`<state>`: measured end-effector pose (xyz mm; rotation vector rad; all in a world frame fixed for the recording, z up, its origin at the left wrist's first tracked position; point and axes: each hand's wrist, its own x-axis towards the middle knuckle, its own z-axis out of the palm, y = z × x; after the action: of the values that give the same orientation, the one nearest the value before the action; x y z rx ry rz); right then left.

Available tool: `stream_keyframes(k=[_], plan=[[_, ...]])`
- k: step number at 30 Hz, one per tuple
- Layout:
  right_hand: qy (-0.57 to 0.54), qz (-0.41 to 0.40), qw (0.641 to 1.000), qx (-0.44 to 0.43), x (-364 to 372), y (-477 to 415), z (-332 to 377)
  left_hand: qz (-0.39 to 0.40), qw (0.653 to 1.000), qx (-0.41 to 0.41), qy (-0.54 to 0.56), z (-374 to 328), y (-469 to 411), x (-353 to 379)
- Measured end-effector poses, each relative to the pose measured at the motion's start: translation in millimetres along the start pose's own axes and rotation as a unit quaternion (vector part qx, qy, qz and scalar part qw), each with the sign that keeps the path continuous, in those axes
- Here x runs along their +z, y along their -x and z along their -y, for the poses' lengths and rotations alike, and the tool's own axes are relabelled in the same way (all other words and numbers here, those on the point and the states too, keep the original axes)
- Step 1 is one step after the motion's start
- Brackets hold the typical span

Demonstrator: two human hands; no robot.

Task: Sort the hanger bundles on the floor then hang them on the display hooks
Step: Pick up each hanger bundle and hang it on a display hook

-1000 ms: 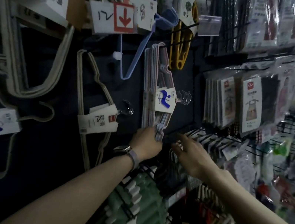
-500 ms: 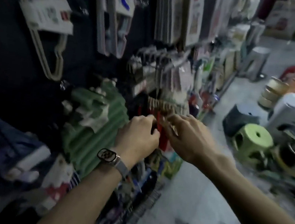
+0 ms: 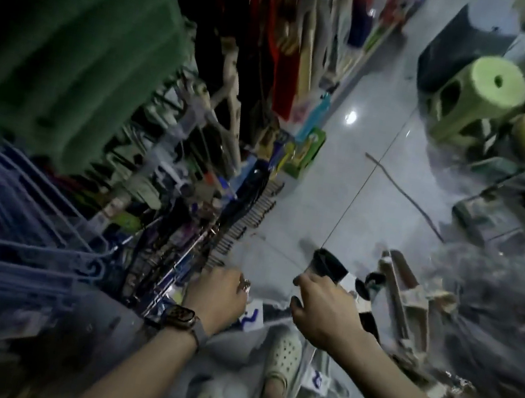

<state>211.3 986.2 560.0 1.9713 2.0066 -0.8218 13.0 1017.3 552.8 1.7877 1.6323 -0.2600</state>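
Observation:
I am looking down at the floor. A black hanger bundle (image 3: 342,276) with a white label lies on the tiles, and my right hand (image 3: 322,313) is right over its near end, fingers bent down against it; blur hides whether they grip it. My left hand (image 3: 217,295), wearing a watch and a ring, is curled into a fist beside the rack's foot, with nothing visible in it. A white label with a blue mark (image 3: 252,315) shows between my hands. A beige bundle (image 3: 410,303) lies to the right, and a pale bundle with a blue-marked label (image 3: 315,381) lies by my feet.
The display rack on the left carries blue hangers (image 3: 20,245), green hangers (image 3: 71,45) and small packets on hooks. A green stool (image 3: 481,89), a dark stool (image 3: 453,46) and plastic-wrapped goods (image 3: 499,290) crowd the right. My feet in pale clogs (image 3: 284,352) stand below.
My view has swung from the wall hooks down to the floor. Both hands have dropped from the hanging bundles to the bundles lying by my feet.

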Motion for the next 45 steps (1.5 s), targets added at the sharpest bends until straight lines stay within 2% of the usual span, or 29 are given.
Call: stream_keyframes(k=[7, 14, 20, 26, 30, 35, 40, 45], plan=[[0.023, 0.097, 0.995, -0.004, 160, -75, -48, 0.044, 0.997, -0.065, -0.016, 75, -76, 154], [0.030, 0.119, 0.992, -0.036, 309, -149, -85, 0.027, 0.993, -0.114, 0.002, 146, -127, 315], [0.078, 0.137, 0.985, -0.067, 408, -206, -105, 0.038, 0.991, -0.125, -0.036, 198, -180, 408], [0.109, 0.149, 0.979, -0.087, 471, -240, -111, 0.036, 0.991, -0.105, -0.077, 226, -217, 466], [0.077, 0.094, 0.987, -0.101, 484, -245, -112, 0.031, 0.995, -0.083, -0.048, 233, -220, 475], [0.053, 0.093, 0.989, -0.097, 462, -237, -107, 0.009, 0.997, -0.073, -0.019, 221, -205, 446], [-0.009, 0.077, 0.994, -0.073, 390, -202, -98, -0.024, 0.999, -0.039, -0.015, 188, -174, 374], [-0.047, 0.046, 0.996, -0.057, 285, -145, -89, -0.028, 0.999, 0.023, 0.002, 145, -142, 270]])
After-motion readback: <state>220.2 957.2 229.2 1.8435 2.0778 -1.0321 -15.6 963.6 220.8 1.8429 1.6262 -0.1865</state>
